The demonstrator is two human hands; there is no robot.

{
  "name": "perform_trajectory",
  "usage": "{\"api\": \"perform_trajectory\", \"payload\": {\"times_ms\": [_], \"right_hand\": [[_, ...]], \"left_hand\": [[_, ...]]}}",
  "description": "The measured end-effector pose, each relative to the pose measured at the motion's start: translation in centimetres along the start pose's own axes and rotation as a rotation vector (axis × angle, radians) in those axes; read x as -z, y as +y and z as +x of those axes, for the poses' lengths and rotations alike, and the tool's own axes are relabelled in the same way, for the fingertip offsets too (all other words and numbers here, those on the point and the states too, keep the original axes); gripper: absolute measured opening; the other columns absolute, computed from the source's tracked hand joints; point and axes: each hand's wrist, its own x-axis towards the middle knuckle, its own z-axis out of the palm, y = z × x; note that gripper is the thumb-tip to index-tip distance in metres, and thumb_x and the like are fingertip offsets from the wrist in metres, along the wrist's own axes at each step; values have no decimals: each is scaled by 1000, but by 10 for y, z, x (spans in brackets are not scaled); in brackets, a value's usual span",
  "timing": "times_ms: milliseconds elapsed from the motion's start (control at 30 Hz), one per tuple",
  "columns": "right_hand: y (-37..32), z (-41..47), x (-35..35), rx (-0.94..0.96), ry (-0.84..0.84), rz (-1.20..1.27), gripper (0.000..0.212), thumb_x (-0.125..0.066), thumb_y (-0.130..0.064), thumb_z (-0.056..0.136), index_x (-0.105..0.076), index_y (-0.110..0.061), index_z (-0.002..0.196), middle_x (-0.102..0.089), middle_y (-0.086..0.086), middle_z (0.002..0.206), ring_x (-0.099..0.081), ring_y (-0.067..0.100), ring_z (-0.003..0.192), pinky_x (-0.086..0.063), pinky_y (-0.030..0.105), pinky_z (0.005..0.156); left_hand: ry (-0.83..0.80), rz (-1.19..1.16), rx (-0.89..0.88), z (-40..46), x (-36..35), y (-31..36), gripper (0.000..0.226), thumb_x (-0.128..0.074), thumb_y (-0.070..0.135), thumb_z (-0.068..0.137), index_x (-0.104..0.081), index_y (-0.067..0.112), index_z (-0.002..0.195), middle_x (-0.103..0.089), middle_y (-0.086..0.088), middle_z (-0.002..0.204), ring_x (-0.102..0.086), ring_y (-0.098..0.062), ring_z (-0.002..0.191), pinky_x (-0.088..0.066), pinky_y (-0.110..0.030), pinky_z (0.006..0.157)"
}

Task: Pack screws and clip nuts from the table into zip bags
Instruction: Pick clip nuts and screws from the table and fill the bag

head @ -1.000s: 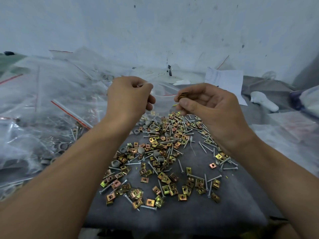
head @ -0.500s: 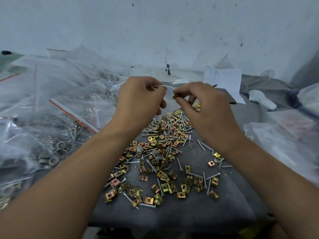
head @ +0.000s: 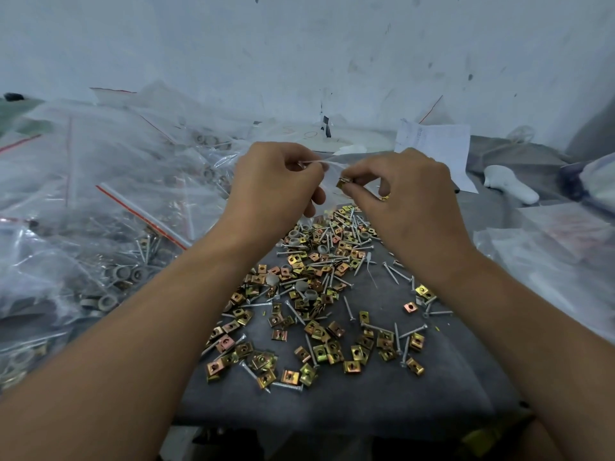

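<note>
Pinching brass clip nut (head: pixel 342 184) w/ R hand (head: pixel 404 197) | L hand (head: pixel 273 181) pinches clear bag (head: pixel 327 168)

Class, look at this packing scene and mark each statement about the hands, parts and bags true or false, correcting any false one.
1. The right hand pinches a clip nut. True.
2. The left hand rests flat on the table. False: it is raised, pinching the edge of a clear zip bag.
3. Loose screws and clip nuts lie on a grey cloth. True.
4. The filled bags are piled on the person's right. False: they lie on the left.
</note>
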Motion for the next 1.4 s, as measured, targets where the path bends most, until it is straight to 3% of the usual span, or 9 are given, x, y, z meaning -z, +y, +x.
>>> {"api": "perform_trajectory", "payload": {"times_ms": [267, 500, 567, 733, 800, 967, 1100, 1233, 1400], "right_hand": [[-10, 2, 2, 36, -3, -147, 25, -72, -40, 93, -79, -27, 114, -78, -6, 97, -64, 19, 92, -50, 38, 85], [9, 3, 7, -85, 69, 279, 11, -73, -28, 93, -79, -20, 97, -73, -11, 84, -66, 2, 75, -46, 9, 69], [24, 2, 6, -120, -45, 286, 9, -74, -27, 92, -79, -20, 94, -72, -14, 81, -64, -3, 73, -46, 9, 68], [49, -9, -14, -73, -619, 92, 9, -82, -27, 88, -81, -27, 97, -75, -13, 88, -67, 1, 84, -53, 22, 80], [51, -10, -21, -32, -706, 32, 14, -81, -23, 88, -81, -29, 101, -71, -15, 92, -63, 5, 89, -45, 14, 74], [50, -11, -35, -12, -678, -35, 15, -74, -25, 94, -78, -31, 107, -64, -17, 94, -56, 4, 92, -33, 17, 66], [46, -10, -40, -36, -682, -24, 19, -73, -28, 95, -76, -34, 113, -57, -20, 90, -53, 6, 88, -27, 5, 65], [43, -9, -40, -66, -713, -7, 16, -76, -28, 93, -77, -34, 107, -59, -22, 90, -50, -4, 78, -29, 7, 63], [37, -8, -43, -114, -735, -61, 13, -73, -26, 95, -75, -25, 107, -71, -8, 105, -59, 9, 91, -38, 22, 73]], "left_hand": [[-4, 34, -30, -1, -2, 3, 16, -63, 15, 102, -79, 13, 99, -75, -5, 69, -67, -17, 53, -55, -35, 53], [99, -42, 57, 6, 3, 1, 20, -61, 10, 100, -78, 8, 90, -73, -5, 64, -63, -17, 51, -47, -28, 49], [149, -78, 99, 9, 4, 0, 20, -60, 9, 98, -78, 5, 90, -72, -4, 62, -62, -15, 49, -46, -26, 48], [239, -117, 139, 11, 9, -1, 20, -59, 7, 96, -78, 2, 92, -70, -2, 59, -60, -14, 48, -45, -26, 47], [246, -132, 146, 11, 10, -2, 20, -59, 7, 96, -78, 1, 93, -70, -2, 59, -59, -15, 48, -44, -27, 48], [247, -129, 163, 9, 10, -1, 20, -59, 6, 94, -77, -2, 96, -69, -3, 59, -59, -16, 48, -44, -26, 47], [248, -115, 162, 10, 10, -1, 20, -59, 6, 95, -78, -1, 95, -69, -2, 58, -59, -16, 47, -44, -25, 47], [247, -106, 156, 10, 9, -2, 20, -58, 6, 94, -78, -1, 94, -69, -3, 58, -60, -15, 47, -44, -25, 46], [246, -93, 164, 9, 9, -2, 20, -58, 7, 95, -78, 2, 92, -70, -2, 58, -61, -15, 47, -45, -24, 47]]}}
